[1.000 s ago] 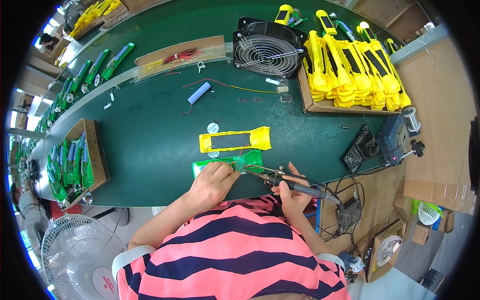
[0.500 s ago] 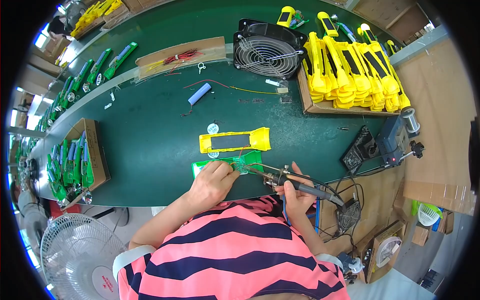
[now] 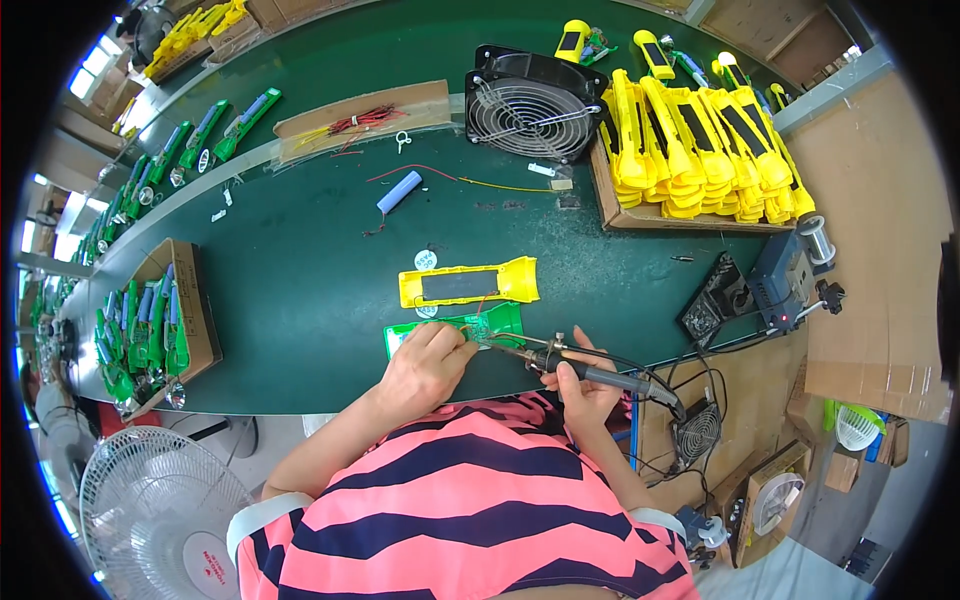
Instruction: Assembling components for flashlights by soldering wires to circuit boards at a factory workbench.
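Note:
My right hand (image 3: 588, 392) is closed around the handle of a soldering iron (image 3: 610, 376), with a thin metal solder-feed tube running along it. The iron's tip reaches left to a small circuit board (image 3: 483, 328) in a green plastic shell (image 3: 508, 319). My left hand (image 3: 425, 365) rests over the left part of that shell, its fingers pinched together beside thin wires at the board. What the fingertips hold is hidden. Just beyond lies a yellow shell half (image 3: 519, 279) with a dark panel, and a wire runs from it to the board.
A blue cylindrical battery (image 3: 400, 191) lies farther back near loose wires. A black fan (image 3: 530, 108) stands behind. To the right are a box of yellow shells (image 3: 700, 150) and a soldering station (image 3: 783, 285); to the left, a box of green assemblies (image 3: 195, 310).
My right hand and the soldering iron have shifted slightly left. My left hand and the two shells stay in place.

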{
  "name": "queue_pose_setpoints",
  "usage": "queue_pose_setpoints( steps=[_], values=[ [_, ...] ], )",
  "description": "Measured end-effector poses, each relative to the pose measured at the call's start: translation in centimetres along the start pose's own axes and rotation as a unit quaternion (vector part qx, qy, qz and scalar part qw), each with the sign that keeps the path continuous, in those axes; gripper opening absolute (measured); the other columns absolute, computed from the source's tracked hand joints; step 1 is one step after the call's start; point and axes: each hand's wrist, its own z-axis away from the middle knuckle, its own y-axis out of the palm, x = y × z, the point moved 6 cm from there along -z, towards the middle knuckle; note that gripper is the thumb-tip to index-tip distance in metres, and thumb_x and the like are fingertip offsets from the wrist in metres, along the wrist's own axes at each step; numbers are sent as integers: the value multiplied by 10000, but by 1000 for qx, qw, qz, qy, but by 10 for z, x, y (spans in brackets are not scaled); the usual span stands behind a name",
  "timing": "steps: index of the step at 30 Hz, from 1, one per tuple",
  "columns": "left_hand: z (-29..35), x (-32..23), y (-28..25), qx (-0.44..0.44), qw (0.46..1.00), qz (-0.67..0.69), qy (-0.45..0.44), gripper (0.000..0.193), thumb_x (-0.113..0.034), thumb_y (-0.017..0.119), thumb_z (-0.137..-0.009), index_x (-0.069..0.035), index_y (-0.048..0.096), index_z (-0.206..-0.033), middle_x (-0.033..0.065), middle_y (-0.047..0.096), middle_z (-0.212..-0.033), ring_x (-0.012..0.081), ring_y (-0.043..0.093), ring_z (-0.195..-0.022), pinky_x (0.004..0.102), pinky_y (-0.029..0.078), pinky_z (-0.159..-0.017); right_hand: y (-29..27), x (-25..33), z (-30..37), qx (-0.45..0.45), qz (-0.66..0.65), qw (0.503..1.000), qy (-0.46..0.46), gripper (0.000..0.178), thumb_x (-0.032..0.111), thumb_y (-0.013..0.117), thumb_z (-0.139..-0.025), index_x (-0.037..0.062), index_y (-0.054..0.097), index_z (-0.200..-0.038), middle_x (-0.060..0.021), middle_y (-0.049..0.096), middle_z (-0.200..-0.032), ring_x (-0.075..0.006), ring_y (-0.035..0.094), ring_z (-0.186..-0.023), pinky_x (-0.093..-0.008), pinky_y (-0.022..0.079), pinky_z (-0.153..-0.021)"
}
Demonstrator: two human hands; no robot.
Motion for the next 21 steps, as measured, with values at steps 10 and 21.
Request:
queue_pose_setpoints(
  steps=[10, 21],
  values=[
    [3, -1, 0, -5, 1000, 1, 2, 202, 5, 594, -614, -6, 592, -816, 77, 458, -740, 224, 503, -702, 326, 424, -628, -6, -13, 0, -8, -4, 999, 45, 191, -40, 553, -785, -76, 495, -963, -276, 417, -1202, -171, 632, -662, -214, 530, -554],
    [0, -1, -1, 1, 1000, -2, -1, 207, 0, 595, -614, -8, 591, -821, 75, 460, -735, 222, 503, -697, 322, 427, -620, -13, -1, -4, -43, -21, 998, -34, 205, -20, 529, -799, -85, 461, -981, -300, 480, -1132, -178, 625, -605, -206, 495, -477]
  ],
)
